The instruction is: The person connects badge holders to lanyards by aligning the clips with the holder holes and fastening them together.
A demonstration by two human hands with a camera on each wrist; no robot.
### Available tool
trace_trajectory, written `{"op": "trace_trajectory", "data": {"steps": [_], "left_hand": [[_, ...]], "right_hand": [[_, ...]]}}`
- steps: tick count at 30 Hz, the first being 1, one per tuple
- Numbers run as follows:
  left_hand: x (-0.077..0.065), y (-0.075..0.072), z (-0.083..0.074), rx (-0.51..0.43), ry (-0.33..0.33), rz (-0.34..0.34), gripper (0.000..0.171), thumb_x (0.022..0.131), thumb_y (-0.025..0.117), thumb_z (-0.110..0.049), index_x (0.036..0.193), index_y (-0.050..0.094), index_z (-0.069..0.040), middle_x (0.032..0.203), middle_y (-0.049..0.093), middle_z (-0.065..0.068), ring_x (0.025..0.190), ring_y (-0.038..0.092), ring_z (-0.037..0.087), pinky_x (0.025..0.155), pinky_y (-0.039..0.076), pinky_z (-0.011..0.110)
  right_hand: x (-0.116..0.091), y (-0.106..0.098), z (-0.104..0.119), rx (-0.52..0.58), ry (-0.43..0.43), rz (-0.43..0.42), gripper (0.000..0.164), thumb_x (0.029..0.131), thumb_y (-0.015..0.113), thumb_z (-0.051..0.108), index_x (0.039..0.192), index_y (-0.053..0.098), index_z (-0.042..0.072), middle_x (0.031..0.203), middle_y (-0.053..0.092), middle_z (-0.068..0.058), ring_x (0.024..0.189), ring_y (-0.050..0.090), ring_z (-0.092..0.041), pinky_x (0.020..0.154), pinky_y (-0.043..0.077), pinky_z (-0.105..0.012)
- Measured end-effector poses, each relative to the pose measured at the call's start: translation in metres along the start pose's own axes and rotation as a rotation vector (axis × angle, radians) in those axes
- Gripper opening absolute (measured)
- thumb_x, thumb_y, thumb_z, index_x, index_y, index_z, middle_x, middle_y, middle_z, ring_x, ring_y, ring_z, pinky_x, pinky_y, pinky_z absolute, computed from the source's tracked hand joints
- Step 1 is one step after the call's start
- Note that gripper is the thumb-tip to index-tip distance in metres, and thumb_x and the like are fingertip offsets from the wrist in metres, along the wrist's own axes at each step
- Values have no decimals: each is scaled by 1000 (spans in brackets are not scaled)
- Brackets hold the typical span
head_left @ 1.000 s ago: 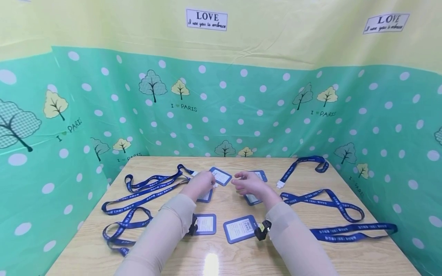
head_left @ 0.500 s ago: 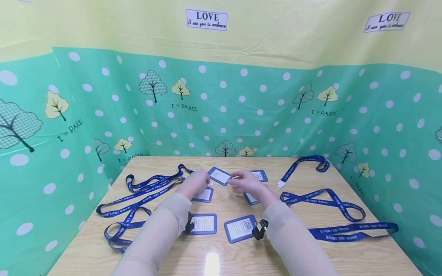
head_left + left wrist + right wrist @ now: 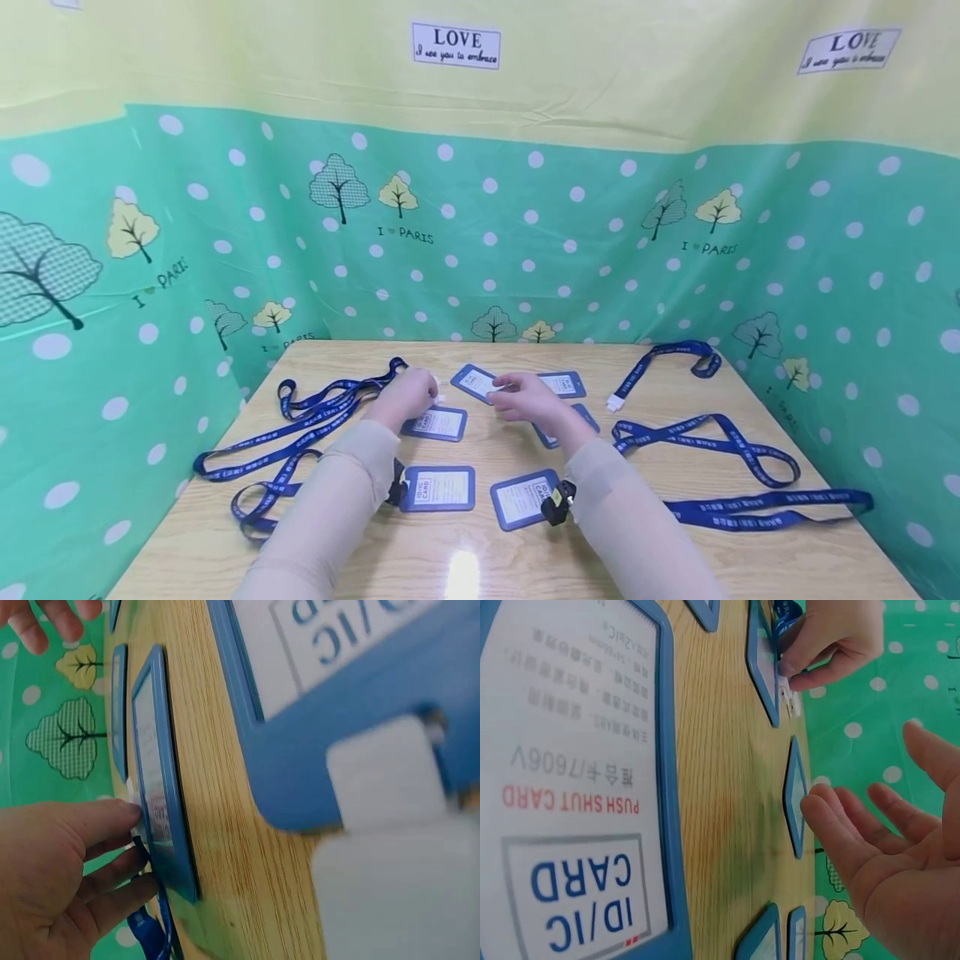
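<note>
My left hand [image 3: 408,393] pinches the end of a blue lanyard [image 3: 148,930] between thumb and fingers, with a white clip [image 3: 429,407] at the fingertips. It sits by the slot end of a blue-framed card holder [image 3: 437,423]. My right hand [image 3: 528,400] holds nothing, its fingers loosely spread. Its fingertips overlap the right end of a far card holder [image 3: 471,381], which lies tilted on the table. In the left wrist view, a nearer card holder [image 3: 300,787] has a white clip [image 3: 390,776] at its slot.
Another card holder [image 3: 517,500] lies near the front, beside the right wrist camera, and one more [image 3: 564,384] at the back right. Several blue lanyards lie at the right, including one [image 3: 633,379] with a white clip end. A patterned curtain [image 3: 525,233] stands behind the wooden table [image 3: 420,558].
My left hand has drawn back left with the lanyard, whose loop slid left too. My right hand has come left to the far card holder, which has shifted slightly left.
</note>
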State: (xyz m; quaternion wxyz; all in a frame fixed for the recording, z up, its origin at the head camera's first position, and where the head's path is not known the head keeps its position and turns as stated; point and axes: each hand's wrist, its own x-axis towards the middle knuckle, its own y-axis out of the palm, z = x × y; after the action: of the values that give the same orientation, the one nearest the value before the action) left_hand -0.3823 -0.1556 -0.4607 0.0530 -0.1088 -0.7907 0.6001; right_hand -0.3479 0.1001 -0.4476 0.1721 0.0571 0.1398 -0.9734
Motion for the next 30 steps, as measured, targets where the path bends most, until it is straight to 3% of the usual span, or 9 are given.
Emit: {"op": "trace_trajectory", "data": {"steps": [11,19,23,30], "left_hand": [[-13,-10,31,-35,-34,-33,15,93,68,-6,104,78,-7,113,71,13,109,65,33,99,52,49],[-26,-17,55,-73,-62,-25,14,91,72,-7,103,76,-4,107,71,14,104,65,34,96,52,52],[-32,-20,62,-81,-74,-6,13,92,73,-9,103,76,-4,105,70,13,102,65,33,95,53,51],[-42,-23,66,-121,-110,9,20,92,73,-11,111,75,-3,114,70,15,111,63,37,101,49,55]], "right_hand": [[1,7,0,-30,-14,14,59,94,75,26,143,53,1,123,64,-15,106,67,-27,96,56,-47],[-1,13,5,-28,-17,46,61,93,76,29,143,53,2,123,65,-14,112,65,-32,100,53,-49],[-3,16,7,-38,-15,64,60,95,74,29,145,52,3,123,65,-13,117,63,-35,101,52,-50],[-5,21,10,-69,-40,102,62,95,74,30,145,51,1,125,64,-14,118,62,-35,99,54,-49]]}}
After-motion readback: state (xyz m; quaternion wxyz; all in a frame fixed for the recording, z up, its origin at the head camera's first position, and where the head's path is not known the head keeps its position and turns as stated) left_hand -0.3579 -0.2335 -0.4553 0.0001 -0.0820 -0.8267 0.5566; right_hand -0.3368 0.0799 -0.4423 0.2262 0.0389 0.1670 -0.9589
